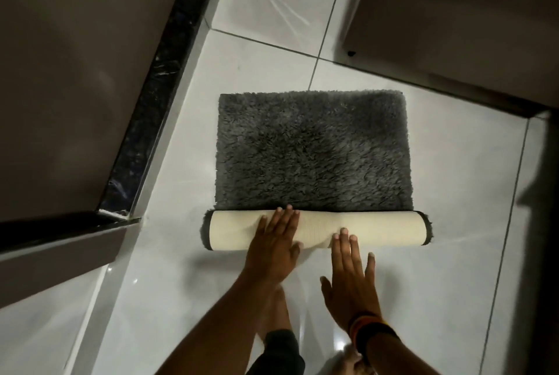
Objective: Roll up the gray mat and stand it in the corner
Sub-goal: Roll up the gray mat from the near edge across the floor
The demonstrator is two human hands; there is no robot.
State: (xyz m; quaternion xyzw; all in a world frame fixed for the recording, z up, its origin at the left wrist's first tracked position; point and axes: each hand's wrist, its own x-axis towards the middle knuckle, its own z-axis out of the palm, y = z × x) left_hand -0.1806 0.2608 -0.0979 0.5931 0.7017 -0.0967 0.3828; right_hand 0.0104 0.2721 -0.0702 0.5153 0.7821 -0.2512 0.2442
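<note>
A shaggy gray mat [314, 150] lies flat on the white tiled floor. Its near end is rolled into a tube [378, 228] with the cream backing facing out. My left hand [276, 241] lies flat on top of the roll, fingers together and reaching its far edge. My right hand [349, 278] is flat with fingers spread, only the fingertips touching the near side of the roll. Neither hand grips anything.
A wall with a dark marble skirting [157, 96] runs along the left and forms a corner [121, 214] at the lower left. A brown cabinet [472, 26] stands at the upper right. My foot [275, 314] is under my left forearm.
</note>
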